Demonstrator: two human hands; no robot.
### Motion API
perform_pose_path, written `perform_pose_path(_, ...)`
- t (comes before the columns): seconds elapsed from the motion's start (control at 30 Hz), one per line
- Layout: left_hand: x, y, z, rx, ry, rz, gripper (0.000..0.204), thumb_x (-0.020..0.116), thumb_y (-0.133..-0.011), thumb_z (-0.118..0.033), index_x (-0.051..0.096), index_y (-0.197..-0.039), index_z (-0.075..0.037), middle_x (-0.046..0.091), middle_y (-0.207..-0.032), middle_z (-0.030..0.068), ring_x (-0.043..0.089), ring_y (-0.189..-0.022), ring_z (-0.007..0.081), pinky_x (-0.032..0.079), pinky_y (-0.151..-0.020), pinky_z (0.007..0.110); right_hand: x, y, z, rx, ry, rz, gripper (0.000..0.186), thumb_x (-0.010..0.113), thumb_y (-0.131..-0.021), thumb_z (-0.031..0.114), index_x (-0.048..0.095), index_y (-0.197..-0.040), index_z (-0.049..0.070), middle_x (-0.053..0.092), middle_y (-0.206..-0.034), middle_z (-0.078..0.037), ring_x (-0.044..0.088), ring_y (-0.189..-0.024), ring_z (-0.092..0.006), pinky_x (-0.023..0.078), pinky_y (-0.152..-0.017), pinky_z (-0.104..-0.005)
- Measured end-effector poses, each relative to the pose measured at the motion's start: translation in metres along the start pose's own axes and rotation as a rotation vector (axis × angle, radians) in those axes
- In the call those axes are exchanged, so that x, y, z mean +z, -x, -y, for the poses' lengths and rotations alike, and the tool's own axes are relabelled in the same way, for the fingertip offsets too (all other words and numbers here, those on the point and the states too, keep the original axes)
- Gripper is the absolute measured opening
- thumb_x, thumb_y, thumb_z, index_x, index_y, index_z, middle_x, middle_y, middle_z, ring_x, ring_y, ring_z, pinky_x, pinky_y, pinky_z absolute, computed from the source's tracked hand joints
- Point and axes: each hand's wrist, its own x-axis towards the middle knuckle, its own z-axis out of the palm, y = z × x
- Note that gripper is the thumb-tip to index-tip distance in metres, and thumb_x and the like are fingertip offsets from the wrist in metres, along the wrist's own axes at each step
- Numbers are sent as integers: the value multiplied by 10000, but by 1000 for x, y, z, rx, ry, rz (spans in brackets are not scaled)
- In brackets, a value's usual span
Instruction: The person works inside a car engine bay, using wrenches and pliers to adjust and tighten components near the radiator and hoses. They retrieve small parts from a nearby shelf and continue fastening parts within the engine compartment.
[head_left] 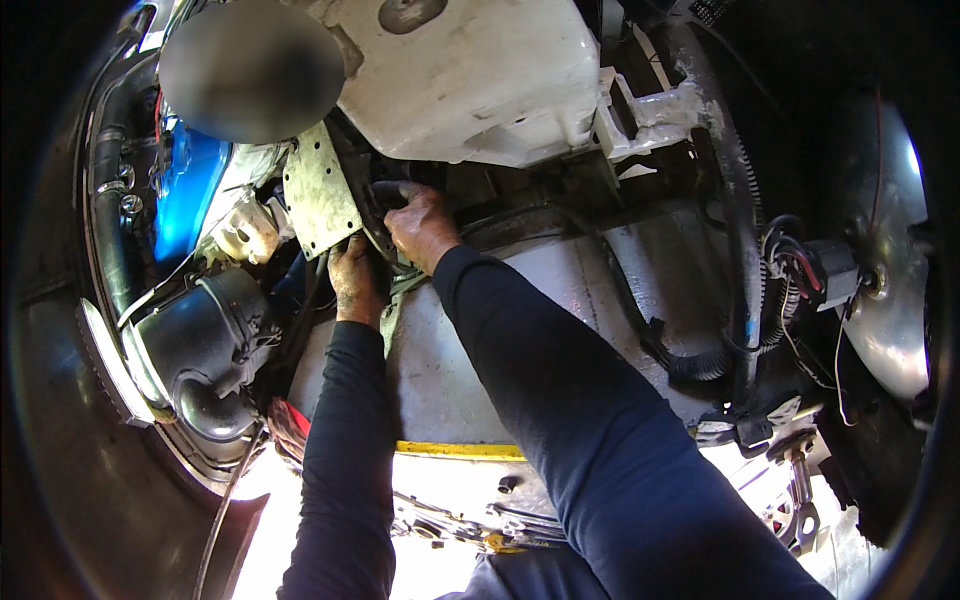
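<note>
Setting: Engine bay of a vehicle fills my view, with a grimy white body panel across the middle and a yellow edge strip below it.
Far left: I see a thick black ribbed hose beside a blue part, and below them a black air duct.
Left of centre: a speckled flat metal bracket hangs tilted, just beside a small whitish plastic container.
Left hand: my left hand sits just under the bracket's lower edge, fingers curled into a dark gap; I cannot tell whether they pinch anything.
Right hand: my right hand is just right of the bracket, fingers bent around a dark curved part and touching it; the grip looks closed on it.
Both arms: 2 dark blue sleeves come up from the lower edge.
Above: a large white plastic tank overhangs both hands.
Right: a black wire loom runs to a connector by a shiny round housing.
</note>
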Motion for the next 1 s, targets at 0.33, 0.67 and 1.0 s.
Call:
perform_pose_path(0.33,-9,-3,-5,-19,-122,132,275,586,-978,-62,631,-1244,-7,704,-1138,63,670,-975,188,549,-845,338,-1,-2,1,42,-303,40,549,509,-814,-62,617,-1347,18,707,-1162,-81,650,-994,-140,519,-865,-256)
perform_pose_path(0.67,-13,-3,-5,124,-332,185,298,673,-981,-102,674,-1259,7,720,-1175,53,661,-988,145,524,-892,312,3,-6,-7,57,-272,20,504,504,-823,-76,623,-1308,-7,715,-1134,-79,668,-1017,-163,527,-922,-277)
perform_pose_path(1.0,-9,0,-12,163,-553,148,259,660,-987,-103,704,-1216,9,737,-1156,62,657,-994,123,520,-882,298,4,12,10,-98,117,-51,400,578,-820,-23,680,-1207,-19,742,-1134,-165,721,-1029,-218,546,-927,-286)
